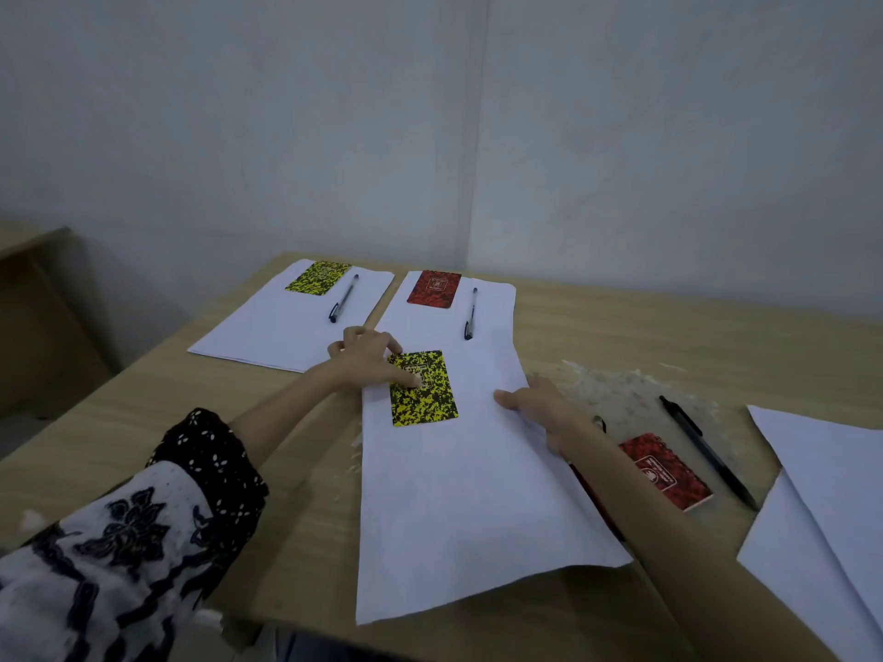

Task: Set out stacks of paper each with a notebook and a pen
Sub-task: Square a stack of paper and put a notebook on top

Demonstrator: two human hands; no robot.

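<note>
Lying at the far left of the desk (621, 327), a paper stack (267, 327) carries a yellow notebook (318, 277) at its far edge and a pen (343, 298) just right of that notebook. Just beside it to the right, a second stack (492, 308) carries a red notebook (434, 288) and a pen (471, 313) in the same layout.

Nearer the camera, a third stack (468, 508) lies with its far end overlapping the near end of the second. On it rests another yellow notebook (423, 388). The left hand (368, 360) reaches in from a patterned sleeve (143, 527), with one finger stretched out and pressing on the notebook's cover; the other fingers curl loosely above the paper and hold nothing. The right hand (540, 403) grips the right edge of the third stack, thumb on top and fingers tucked under the sheets.

Right of that arm, a second red notebook (669, 470) lies bare on the desk, partly hidden by the forearm. A black pen (707, 453) lies just right of it, at an angle. At the far right edge, more loose sheets (831, 494) run out of view.
</note>
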